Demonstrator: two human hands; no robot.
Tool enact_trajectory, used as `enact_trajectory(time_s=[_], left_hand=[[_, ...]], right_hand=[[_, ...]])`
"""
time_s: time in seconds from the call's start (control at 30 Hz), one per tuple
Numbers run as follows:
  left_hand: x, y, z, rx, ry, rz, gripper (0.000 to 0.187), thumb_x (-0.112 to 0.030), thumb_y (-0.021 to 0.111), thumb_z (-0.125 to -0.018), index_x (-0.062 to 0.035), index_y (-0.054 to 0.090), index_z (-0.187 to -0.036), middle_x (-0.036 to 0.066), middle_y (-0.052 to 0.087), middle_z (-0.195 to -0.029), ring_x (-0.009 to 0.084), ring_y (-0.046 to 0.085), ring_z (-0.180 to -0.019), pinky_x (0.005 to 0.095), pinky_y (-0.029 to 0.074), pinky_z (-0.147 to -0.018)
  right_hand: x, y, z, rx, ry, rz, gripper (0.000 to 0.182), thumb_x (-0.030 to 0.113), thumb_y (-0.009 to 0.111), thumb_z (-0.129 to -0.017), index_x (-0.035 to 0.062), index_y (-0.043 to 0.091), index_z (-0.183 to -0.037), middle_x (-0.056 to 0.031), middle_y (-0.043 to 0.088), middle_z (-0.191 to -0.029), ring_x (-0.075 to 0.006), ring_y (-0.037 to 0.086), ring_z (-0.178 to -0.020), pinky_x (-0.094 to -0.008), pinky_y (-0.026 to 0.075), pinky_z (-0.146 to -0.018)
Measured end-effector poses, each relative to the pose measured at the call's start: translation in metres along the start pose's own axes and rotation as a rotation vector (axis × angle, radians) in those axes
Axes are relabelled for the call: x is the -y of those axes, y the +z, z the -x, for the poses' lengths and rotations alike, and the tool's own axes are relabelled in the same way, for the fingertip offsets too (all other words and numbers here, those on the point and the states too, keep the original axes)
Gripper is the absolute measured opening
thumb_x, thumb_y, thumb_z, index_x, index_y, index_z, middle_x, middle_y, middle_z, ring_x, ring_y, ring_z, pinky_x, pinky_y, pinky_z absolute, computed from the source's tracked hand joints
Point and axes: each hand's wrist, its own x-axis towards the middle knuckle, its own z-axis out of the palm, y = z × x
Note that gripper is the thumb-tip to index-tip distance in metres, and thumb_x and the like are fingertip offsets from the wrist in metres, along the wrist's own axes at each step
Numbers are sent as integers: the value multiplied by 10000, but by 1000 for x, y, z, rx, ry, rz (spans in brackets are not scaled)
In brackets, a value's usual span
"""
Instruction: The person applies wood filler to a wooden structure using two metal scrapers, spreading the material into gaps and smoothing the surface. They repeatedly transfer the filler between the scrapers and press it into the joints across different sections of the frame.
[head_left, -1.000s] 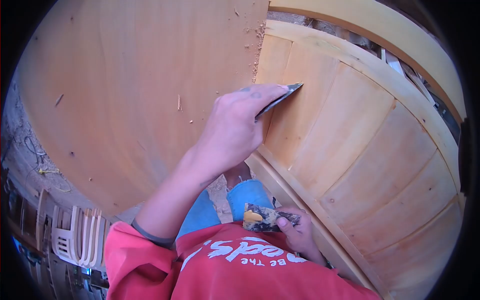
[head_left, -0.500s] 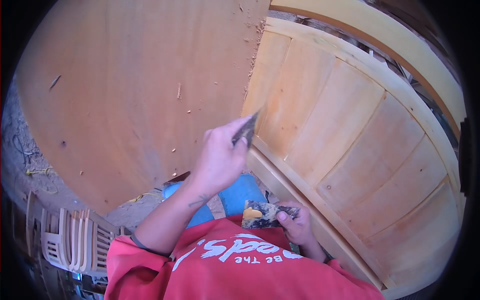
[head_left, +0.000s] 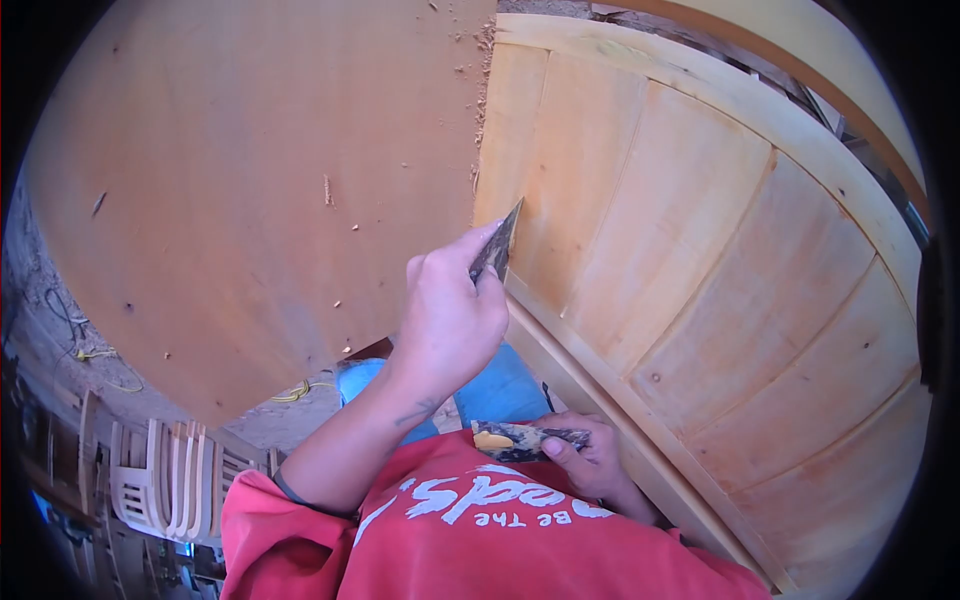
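My left hand (head_left: 450, 300) is closed around a dark, stained putty knife (head_left: 496, 248), whose pointed corner overlaps the left end of a curved, slatted wooden panel (head_left: 690, 210). Close to my red shirt, my right hand (head_left: 594, 455) grips a flat, smeared scraper (head_left: 522, 440), thumb on top. A dab of yellow-orange filler (head_left: 491, 440) sits on that scraper's left end. Left of the panel, a broad wooden board (head_left: 250, 230) runs up to the panel's edge.
Wood shavings (head_left: 480, 90) line the board's right edge, and small chips dot its surface. A curved wooden rail (head_left: 790, 60) arches beyond the panel. Pale slatted wooden frames (head_left: 170, 480) stand lower left, near a yellow cord (head_left: 298, 390) on the ground.
The view has shifted, so the board and panel sit further left. My left hand stays near the panel's left end. The scraper in my right hand has tilted flatter.
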Motion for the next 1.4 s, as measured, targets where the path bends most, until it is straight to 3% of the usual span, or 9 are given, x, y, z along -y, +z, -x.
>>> enact_trajectory(time_s=[0.3, 0.7, 0.8, 0.9, 1.0, 1.2, 1.27, 1.37, 1.4], left_hand=[[21, 13, 9, -97, 193, -70, 332, 51, 479, -761, 91, 582, -1074, 303, 600, -823, 401, 633, -753, 384, 496, -674], [7, 13, 7, -88, 123, -105, 339, 68, 474, -754, 97, 582, -1074, 298, 605, -826, 391, 639, -744, 381, 501, -667], [13, 14, 5, -105, 211, -123, 345, 67, 473, -754, 98, 579, -1081, 294, 613, -866, 389, 638, -764, 380, 503, -681], [9, 19, 7, -90, 119, -85, 334, 73, 489, -738, 97, 590, -1055, 275, 618, -895, 382, 631, -793, 386, 501, -699], [12, 31, 8, -148, 224, -201, 315, 68, 530, -743, 82, 603, -1049, 184, 639, -867, 223, 650, -755, 298, 492, -678], [5, 49, 20, -192, 377, -346, 347, 95, 560, -697, 75, 595, -1041, 214, 614, -919, 329, 639, -786, 325, 506, -709], [8, 48, 31, -148, 462, -354, 398, 106, 574, -686, 55, 586, -1080, 212, 618, -964, 331, 644, -814, 340, 512, -714], [12, 26, 45, 132, 556, -146, 492, 92, 581, -627, 27, 579, -1115, 202, 602, -1046, 361, 610, -913, 392, 515, -746], [8, 11, 41, 238, 581, -65, 467, 113, 560, -663, 15, 590, -1118, 213, 608, -1079, 357, 612, -956, 378, 512, -790]], right_hand=[[7, 2, -5, -7, 31, -62, 294, 207, 581, -879, -77, 625, -940, -172, 668, -851, -210, 640, -753, -303, 497, -703], [2, 1, -1, -4, 10, -72, 274, 180, 581, -882, -82, 623, -953, -171, 669, -874, -210, 640, -769, -312, 501, -715], [3, 1, -2, 3, 25, -92, 276, 181, 576, -886, -83, 622, -953, -173, 669, -876, -211, 639, -773, -313, 500, -719], [9, 2, -4, 4, 31, -107, 278, 185, 577, -885, -82, 622, -951, -180, 667, -874, -216, 640, -773, -313, 499, -718], [5, 1, -3, 36, 14, -91, 274, 185, 575, -884, -78, 624, -946, -182, 667, -868, -228, 641, -765, -315, 499, -715], [2, -4, -1, 126, -77, 0, 206, 91, 552, -885, -70, 613, -999, -193, 664, -933, -249, 665, -815, -309, 508, -749], [4, -7, 3, 165, -72, 9, 202, 84, 553, -881, -67, 617, -998, -192, 665, -940, -255, 665, -824, -313, 509, -758], [5, -6, 11, 205, -51, 8, 202, 80, 552, -879, -65, 621, -1000, -189, 667, -941, -259, 665, -833, -317, 510, -766], [4, -6, 12, 196, -57, 7, 202, 80, 551, -880, -65, 621, -1003, -188, 667, -938, -258, 666, -833, -317, 511, -768]])
